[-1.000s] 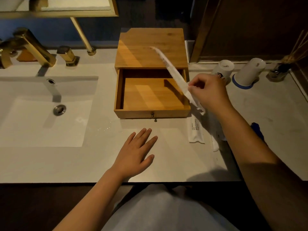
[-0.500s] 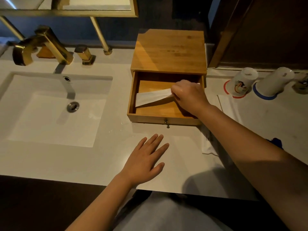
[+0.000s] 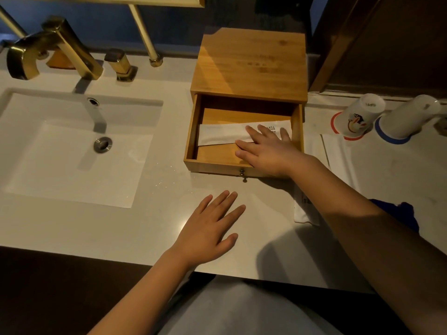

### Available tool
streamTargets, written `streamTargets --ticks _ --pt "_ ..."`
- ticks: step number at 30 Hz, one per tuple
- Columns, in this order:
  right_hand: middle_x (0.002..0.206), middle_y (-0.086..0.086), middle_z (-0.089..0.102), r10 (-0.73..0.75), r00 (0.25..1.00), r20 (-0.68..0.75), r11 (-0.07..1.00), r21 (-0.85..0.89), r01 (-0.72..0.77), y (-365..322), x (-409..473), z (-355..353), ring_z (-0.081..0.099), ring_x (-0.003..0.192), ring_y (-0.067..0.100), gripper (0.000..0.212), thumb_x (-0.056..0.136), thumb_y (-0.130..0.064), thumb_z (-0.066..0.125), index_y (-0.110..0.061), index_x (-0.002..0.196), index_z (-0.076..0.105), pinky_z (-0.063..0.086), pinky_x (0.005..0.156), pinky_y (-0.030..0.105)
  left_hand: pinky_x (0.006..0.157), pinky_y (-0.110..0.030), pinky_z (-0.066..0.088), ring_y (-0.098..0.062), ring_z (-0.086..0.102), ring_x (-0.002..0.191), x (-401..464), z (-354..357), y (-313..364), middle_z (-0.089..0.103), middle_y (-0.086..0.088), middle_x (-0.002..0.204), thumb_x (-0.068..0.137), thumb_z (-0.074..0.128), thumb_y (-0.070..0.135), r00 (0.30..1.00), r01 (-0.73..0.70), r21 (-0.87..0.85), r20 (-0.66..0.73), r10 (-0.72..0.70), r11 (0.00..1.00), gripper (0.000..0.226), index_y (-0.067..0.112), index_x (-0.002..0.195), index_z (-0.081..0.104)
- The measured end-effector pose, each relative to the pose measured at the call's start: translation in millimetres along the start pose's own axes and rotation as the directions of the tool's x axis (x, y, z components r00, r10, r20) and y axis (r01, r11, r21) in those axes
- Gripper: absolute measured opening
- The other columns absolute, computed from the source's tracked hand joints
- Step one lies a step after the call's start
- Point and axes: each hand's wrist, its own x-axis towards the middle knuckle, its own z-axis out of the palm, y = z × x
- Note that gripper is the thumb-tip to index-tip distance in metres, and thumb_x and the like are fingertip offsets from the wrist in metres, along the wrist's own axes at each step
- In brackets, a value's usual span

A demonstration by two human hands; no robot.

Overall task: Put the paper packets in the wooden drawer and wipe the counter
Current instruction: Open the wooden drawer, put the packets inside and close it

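Since the earlier frame the packet (image 3: pixel 225 135) has gone flat in the drawer (image 3: pixel 192 131), mid-frame. Lower centre, the left hand (image 3: pixel 210 229) rests spread on the counter (image 3: pixel 145 228), likely for balance. Right of it, the right hand (image 3: pixel 266 147) presses the packet flat, fingers straight. Another packet (image 3: pixel 302 209) waits right.

open drawer (image 3: pixel 193 139) beside upturned cups (image 3: pixel 358 117)
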Motion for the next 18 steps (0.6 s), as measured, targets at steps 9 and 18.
streamTargets --ticks 9,18 --pt "0.159 -0.003 -0.009 0.067 0.995 -0.079 0.998 -0.018 -0.068 10 36 -3 -0.011 0.146 0.024 0.061 0.090 -0.063 0.011 -0.040 0.146 0.006 -0.006 0.115 0.054 0.116 -0.039 0.003 -0.015 0.004 0.145 1 0 -1 0.012 0.003 0.157 0.092 0.030 0.050 1.000 -0.002 0.006 0.010 0.002 1.000 0.057 0.034 0.146 0.022" --pt "0.159 0.002 0.001 0.115 0.985 -0.126 0.992 -0.041 -0.121 15 54 -5 -0.002 0.146 0.028 0.062 0.090 -0.062 0.012 -0.038 0.146 -0.001 -0.003 0.116 0.053 0.115 -0.039 0.000 -0.015 0.005 0.145 0 0 -1 0.012 0.003 0.157 0.092 0.029 0.050 1.000 0.002 0.005 0.017 -0.002 1.000 0.057 0.034 0.146 0.021"
